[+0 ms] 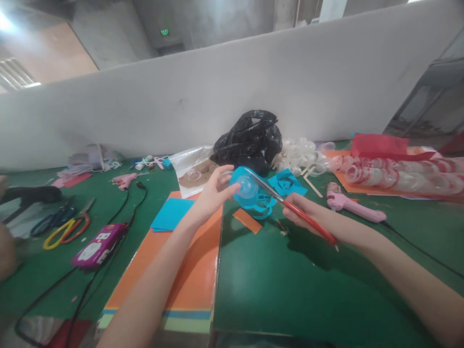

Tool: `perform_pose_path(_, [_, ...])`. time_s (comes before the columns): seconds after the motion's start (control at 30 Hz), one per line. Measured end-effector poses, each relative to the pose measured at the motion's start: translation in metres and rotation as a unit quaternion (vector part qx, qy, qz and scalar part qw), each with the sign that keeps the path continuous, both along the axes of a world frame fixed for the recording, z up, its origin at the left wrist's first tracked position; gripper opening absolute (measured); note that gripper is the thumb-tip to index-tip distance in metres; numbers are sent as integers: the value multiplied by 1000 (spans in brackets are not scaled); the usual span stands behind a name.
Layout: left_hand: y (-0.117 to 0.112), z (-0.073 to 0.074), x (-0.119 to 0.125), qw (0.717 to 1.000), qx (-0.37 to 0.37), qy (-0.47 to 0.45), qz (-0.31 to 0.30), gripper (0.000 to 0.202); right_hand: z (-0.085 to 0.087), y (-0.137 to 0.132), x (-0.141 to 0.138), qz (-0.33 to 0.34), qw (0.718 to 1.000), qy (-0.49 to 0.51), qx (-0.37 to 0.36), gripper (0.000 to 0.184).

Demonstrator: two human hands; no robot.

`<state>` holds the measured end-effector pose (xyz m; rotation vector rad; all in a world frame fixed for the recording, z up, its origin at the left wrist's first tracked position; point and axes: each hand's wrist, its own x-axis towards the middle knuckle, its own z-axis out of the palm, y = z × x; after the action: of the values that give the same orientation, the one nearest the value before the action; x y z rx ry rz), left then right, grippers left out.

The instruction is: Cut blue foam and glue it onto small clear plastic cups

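Observation:
Between its thumb and fingers my left hand (217,189) grips a clear plastic cup (248,186) with blue paper (237,173) around its rim. My right hand (300,210) is closed on red-handled scissors (308,220), whose metal blades point up and left and lie at the edge of the blue paper. Curved blue paper scraps (264,209) lie below the cup. A blue sheet with a cut-out (288,183) rests just right of the blades. On the table near my hands is a small orange paper strip (247,221).
Blue squares (170,215) lie on orange sheets (188,270). Behind are a black plastic bag (250,137) and clear cups (300,152). Pink glue guns (353,205) lie at both sides. A purple power strip (101,244) and yellow-orange scissors (70,229) are left, near another person's hand (5,241).

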<state>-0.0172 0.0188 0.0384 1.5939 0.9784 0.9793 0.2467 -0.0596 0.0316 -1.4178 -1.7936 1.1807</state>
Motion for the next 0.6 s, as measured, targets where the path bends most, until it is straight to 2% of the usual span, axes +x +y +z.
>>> perform_pose_path(0.1, [1, 1, -1, 1000, 8, 7, -16, 59, 3, -2, 3, 15, 1000, 0, -10, 52])
perform_pose_path(0.23, [2, 0, -2, 998, 39, 33, -41, 58, -4, -1, 6, 33, 999, 11, -12, 54])
perform_pose_path(0.4, [3, -1, -4, 996, 58, 60, -38, 58, -14, 2, 7, 34, 999, 0, -8, 51])
perform_pose_path(0.6, [2, -2, -3, 996, 55, 63, -22, 58, -18, 6, 6, 31, 998, 43, -23, 53])
